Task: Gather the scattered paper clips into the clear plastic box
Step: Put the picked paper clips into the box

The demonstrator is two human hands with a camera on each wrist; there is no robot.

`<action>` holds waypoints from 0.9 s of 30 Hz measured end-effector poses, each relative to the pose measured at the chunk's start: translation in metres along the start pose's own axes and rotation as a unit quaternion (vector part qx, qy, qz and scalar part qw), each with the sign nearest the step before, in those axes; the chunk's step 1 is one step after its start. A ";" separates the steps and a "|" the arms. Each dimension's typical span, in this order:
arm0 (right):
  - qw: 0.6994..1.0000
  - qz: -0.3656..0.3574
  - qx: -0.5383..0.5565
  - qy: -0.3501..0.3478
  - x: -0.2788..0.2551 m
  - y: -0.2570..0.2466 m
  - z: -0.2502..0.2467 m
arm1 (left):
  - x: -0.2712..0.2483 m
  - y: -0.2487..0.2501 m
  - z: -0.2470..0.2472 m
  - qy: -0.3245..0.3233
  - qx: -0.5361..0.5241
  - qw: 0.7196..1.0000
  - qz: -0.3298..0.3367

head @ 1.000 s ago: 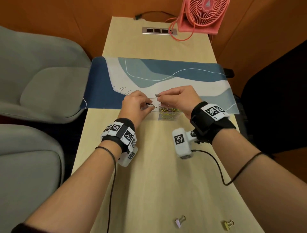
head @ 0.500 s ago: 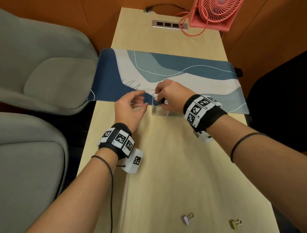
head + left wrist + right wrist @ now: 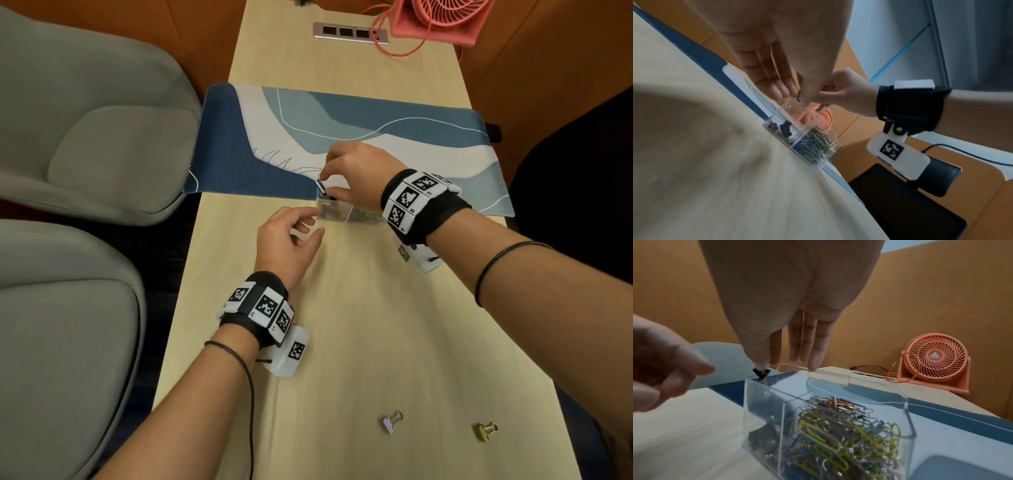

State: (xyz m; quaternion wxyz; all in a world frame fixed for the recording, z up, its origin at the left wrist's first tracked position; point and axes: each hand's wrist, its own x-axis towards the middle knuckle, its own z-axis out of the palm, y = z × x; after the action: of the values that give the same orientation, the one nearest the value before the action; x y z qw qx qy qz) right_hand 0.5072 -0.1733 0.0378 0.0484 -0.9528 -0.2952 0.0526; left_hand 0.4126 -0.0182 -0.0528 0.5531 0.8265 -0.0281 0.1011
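The clear plastic box (image 3: pixel 337 215) stands at the near edge of the blue desk mat, lid tilted open. Its right compartment holds a heap of coloured paper clips (image 3: pixel 840 431); the left one holds dark binder clips (image 3: pixel 784 129). My right hand (image 3: pixel 327 187) hovers over the box's left compartment, thumb and forefinger pinching a small black binder clip (image 3: pixel 761 372) just above the rim. My left hand (image 3: pixel 315 224) lies just left of the box with loosely curled fingers and holds nothing; whether its forefinger touches the box wall I cannot tell.
Two binder clips lie on the wooden table near me, a lilac one (image 3: pixel 391 421) and an olive one (image 3: pixel 484 431). A pink fan (image 3: pixel 442 17) and a socket strip (image 3: pixel 349 33) sit at the far end. Grey seats (image 3: pixel 85 137) flank the table's left side.
My left hand, which pinched a clip a second ago, now holds nothing and has drawn back toward me. My right hand has stayed over the box with its clip.
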 end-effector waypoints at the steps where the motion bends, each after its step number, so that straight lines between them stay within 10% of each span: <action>1: 1.000 0.008 -0.003 0.002 -0.001 0.000 0.000 | -0.003 -0.001 0.000 0.000 0.006 1.000 -0.003; 7: 0.998 0.067 0.000 0.004 -0.019 0.000 -0.009 | -0.024 0.001 -0.008 -0.033 0.048 0.998 -0.024; 17: 0.952 0.258 0.110 -0.126 -0.221 -0.017 0.024 | -0.146 0.054 0.030 -0.466 0.200 0.862 0.005; 27: 0.885 0.418 0.125 -0.161 -0.379 -0.049 0.088 | -0.217 0.084 0.058 -0.406 0.248 0.879 0.025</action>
State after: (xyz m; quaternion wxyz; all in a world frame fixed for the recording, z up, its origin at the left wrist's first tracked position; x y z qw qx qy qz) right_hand 0.1572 -0.3427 -0.0159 0.0922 -0.9524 0.1355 0.2570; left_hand 0.1949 -0.1179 -0.0405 0.2675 0.9041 -0.2453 -0.2256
